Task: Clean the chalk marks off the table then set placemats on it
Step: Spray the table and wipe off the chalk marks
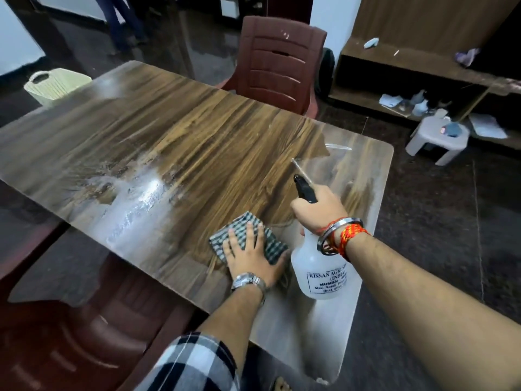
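Two hands: left hand point(251, 256) lies flat, fingers spread, on checked cloth point(248, 235) by the table point(197, 131) near edge
Right grip: right hand point(318, 210) clenched round spray bottle point(321, 270) neck
Nozzle: aims toward far right corner
Chalk marks: faint ones lie ahead of nozzle, beyond the cloth
Placemats: none seen

The only readable text stands on a white label on the translucent spray bottle point(318, 270), held at the near right. Its top line reads "KISSAN AGRI", cut off by the forearm. Below come "(INDIA", then "MUNBAI", then "Max. Retail. Pric" and "(Incl. of all", each cut off at the right. Nothing else bears legible writing.
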